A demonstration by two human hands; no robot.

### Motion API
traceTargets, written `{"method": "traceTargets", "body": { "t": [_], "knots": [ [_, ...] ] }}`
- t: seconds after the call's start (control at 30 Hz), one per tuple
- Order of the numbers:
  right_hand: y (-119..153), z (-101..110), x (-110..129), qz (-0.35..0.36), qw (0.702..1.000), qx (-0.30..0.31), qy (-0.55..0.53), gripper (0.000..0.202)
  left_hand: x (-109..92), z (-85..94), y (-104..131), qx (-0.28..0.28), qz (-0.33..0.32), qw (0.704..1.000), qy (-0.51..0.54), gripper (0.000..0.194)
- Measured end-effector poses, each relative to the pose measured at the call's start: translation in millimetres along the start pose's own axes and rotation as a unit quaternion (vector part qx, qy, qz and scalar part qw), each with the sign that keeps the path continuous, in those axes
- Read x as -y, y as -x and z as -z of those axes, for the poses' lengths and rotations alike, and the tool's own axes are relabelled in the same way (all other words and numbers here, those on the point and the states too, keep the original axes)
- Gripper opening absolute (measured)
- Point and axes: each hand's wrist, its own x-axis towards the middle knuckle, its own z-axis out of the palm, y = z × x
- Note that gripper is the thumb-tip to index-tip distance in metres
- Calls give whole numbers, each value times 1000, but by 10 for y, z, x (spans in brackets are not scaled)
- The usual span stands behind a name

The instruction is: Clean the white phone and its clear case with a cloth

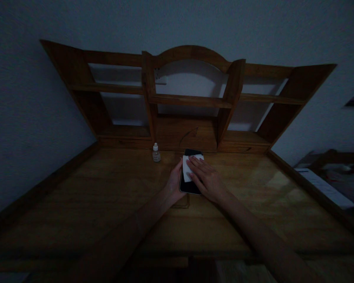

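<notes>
My left hand [174, 180] holds a smartphone [190, 188] by its left edge, fingers curled around the side. Its dark screen faces up, tilted slightly toward me. Over the screen's upper middle lies a folded white cloth or tissue [187, 176]; which of the two I cannot tell. My right hand [205, 176] presses this white cloth onto the glass, its fingers close together and reaching across it. Left of the phone, a small clear bottle [156, 154] with a white dropper-like cap stands upright on the wooden desk [120, 188].
A wooden hutch with shelves [191, 103] rises along the desk's back edge. Raised wooden rims run down both sides of the desk. A power outlet [161, 77] is on the wall behind. White papers [324, 188] lie beyond the right rim. The room is dim.
</notes>
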Motion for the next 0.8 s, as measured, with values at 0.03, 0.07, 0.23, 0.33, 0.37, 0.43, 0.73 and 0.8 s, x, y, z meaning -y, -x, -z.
{"method": "traceTargets", "body": {
  "t": [0.03,0.07,0.23,0.33,0.37,0.43,0.73,0.8],
  "knots": [
    [0,-4,-2,1,1000,0,-1,50,0,5,-3,0,-2,1000,-1,35],
    [-1,-8,-2,2,1000,-1,-2,49,0,11,-6,1,-3,1000,-1,35],
    [-2,-18,3,3,1000,-5,-7,49,5,30,-18,7,-7,1000,2,34],
    [-1,-17,6,3,1000,0,-5,49,6,23,-13,2,-3,1000,-3,34],
    [-1,-16,7,3,1000,0,-4,49,6,18,-9,0,-1,1000,-1,34],
    [-1,-16,7,3,1000,-1,-5,50,6,10,-3,0,-2,1000,3,33],
    [-4,-22,12,7,1000,-2,-7,51,14,29,-7,13,3,1000,-2,37],
    [-3,-20,13,6,1000,-1,-8,51,11,31,-9,6,6,1000,-2,37]
  ]
}}
